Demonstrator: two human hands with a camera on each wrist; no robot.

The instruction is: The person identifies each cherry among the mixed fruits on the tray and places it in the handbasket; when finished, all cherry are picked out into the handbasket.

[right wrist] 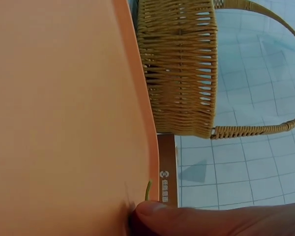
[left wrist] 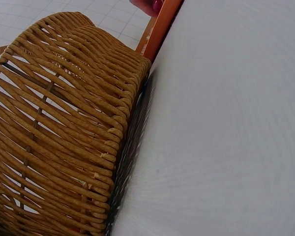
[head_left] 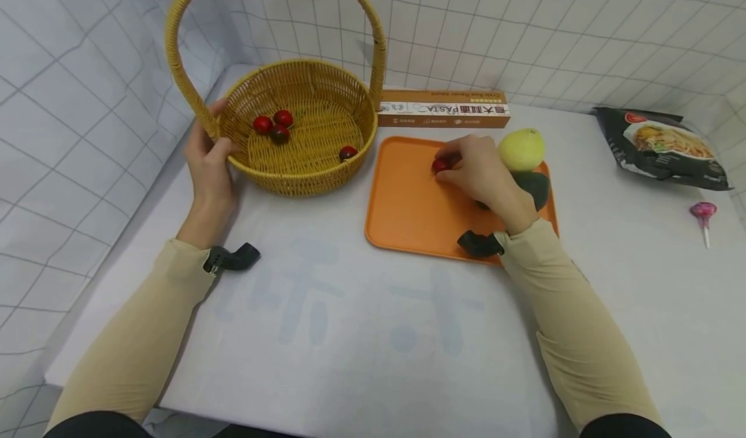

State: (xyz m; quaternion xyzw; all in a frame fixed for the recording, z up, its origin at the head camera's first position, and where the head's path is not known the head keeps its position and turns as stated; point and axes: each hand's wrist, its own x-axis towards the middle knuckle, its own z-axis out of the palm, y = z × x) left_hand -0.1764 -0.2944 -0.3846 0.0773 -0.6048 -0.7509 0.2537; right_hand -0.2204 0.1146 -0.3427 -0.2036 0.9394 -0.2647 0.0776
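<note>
My left hand [head_left: 208, 162] grips the left rim of a yellow wicker basket [head_left: 303, 182], thumb over the edge near the foot of the handle. Inside the basket lie several dark red cherries [head_left: 262, 125]. Over the orange tray [head_left: 402, 218], my right hand [head_left: 480, 169] pinches a red cherry [head_left: 440, 165] between thumb and fingers. A thin green stem [right wrist: 148, 191] sticks up by the thumb in the right wrist view. Beside that hand, a yellow fruit [head_left: 521, 149] and a dark green rounded item [head_left: 535, 187] sit at the tray's right side, the green one partly hidden.
Behind the tray lies a long brown pasta box [head_left: 443, 109]. Farther right are a black noodle packet [head_left: 667, 148] and a pink lollipop [head_left: 703, 211] on the white table [head_left: 361, 334]. The basket's tall handle [head_left: 379, 49] arches up near the tiled backdrop.
</note>
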